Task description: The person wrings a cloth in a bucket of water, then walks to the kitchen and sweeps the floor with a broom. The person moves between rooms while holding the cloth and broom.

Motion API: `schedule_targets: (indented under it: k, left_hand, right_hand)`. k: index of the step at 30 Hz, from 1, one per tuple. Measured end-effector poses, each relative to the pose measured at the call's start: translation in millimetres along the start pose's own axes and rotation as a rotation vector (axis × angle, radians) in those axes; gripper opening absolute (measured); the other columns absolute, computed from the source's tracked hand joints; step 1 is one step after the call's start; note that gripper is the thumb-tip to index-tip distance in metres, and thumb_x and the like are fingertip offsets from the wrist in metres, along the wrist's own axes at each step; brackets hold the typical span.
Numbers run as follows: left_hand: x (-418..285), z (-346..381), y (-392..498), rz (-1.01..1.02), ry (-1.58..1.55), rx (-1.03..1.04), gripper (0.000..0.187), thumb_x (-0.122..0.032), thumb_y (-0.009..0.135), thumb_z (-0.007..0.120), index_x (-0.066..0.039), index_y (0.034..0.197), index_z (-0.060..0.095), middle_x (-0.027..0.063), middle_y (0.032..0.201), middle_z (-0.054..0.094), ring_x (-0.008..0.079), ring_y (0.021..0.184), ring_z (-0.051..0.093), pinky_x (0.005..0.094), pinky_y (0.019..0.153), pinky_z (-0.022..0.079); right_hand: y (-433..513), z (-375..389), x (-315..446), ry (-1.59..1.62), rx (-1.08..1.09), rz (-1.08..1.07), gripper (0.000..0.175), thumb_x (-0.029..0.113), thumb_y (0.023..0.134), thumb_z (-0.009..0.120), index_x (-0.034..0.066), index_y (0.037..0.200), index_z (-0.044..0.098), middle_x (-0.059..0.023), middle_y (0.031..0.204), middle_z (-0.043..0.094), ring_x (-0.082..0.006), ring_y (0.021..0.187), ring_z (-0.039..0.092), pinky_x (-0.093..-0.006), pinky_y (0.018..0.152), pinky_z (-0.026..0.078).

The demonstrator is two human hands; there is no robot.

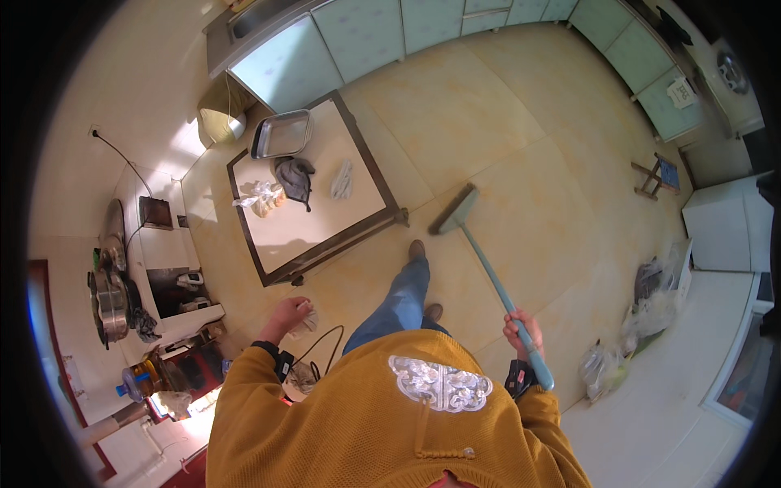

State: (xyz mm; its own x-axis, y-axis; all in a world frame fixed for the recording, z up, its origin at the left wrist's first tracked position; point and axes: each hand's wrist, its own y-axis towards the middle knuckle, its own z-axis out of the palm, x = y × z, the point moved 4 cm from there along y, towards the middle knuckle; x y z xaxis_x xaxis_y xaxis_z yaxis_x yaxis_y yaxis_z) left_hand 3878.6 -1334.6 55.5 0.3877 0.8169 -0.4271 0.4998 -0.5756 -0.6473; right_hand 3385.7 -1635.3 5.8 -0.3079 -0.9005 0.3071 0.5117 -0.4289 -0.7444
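My right hand point(523, 332) is closed around the light blue handle of a broom point(495, 283). The broom's head point(454, 210) is at the tiled floor point(537, 201), ahead of my shoes and to the right of a low table point(338, 232). In my left hand point(291, 318) is a whitish crumpled thing point(304, 323), either a cloth or a thin bag; it hangs just below the fist. On the table lie a rectangular metal tray point(282, 134), a dark grey cloth point(294, 178), a tied plastic bag with food-like contents point(263, 198) and a light folded cloth point(342, 180).
Pale green cabinets point(433, 27) line the far wall. A small folding stool point(658, 177) stands at the right, with plastic bags point(650, 311) below it. A filled sack point(223, 119) leans beyond the table. Shelves with pots point(111, 305) and bottles point(143, 379) line the left side.
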Motion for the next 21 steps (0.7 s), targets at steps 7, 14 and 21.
schedule_targets:
  k: [7, 14, 21]
  left_hand:
    - [0.2, 26.7, 61.1, -0.115, -0.179, 0.064, 0.031, -0.031, 0.080, 0.060, -0.004, 0.095, 0.065, 0.0127, 0.083, 0.066, 0.0207, 0.079, 0.063, 0.0325, 0.074, 0.047]
    - [-25.7, -21.9, 143.0, -0.065, -0.212, -0.013, 0.032, -0.032, 0.079, 0.062, -0.004, 0.093, 0.065, 0.0128, 0.077, 0.066, 0.0234, 0.076, 0.064, 0.0341, 0.071, 0.048]
    - [-61.7, -59.2, 191.9, -0.014, -0.256, -0.106, 0.032, -0.031, 0.081, 0.058, -0.004, 0.097, 0.064, 0.0180, 0.088, 0.065, 0.0294, 0.086, 0.063, 0.0352, 0.076, 0.047]
  right_hand:
    - [-52.1, -41.7, 24.2, 0.106, -0.155, 0.036, 0.010, 0.010, 0.082, 0.051, 0.0002, 0.080, 0.049, -0.0080, 0.065, 0.050, -0.0093, 0.041, 0.036, -0.0221, 0.037, 0.029]
    - [-56.5, 13.3, 87.6, -0.036, -0.389, -0.024, 0.010, 0.010, 0.082, 0.049, 0.0011, 0.087, 0.047, -0.0091, 0.071, 0.053, -0.0097, 0.044, 0.040, -0.0231, 0.040, 0.032]
    - [-14.2, 104.2, 148.8, -0.213, -0.398, -0.094, 0.013, 0.014, 0.084, 0.048, 0.0020, 0.088, 0.046, -0.0084, 0.072, 0.052, -0.0110, 0.043, 0.041, -0.0237, 0.038, 0.034]
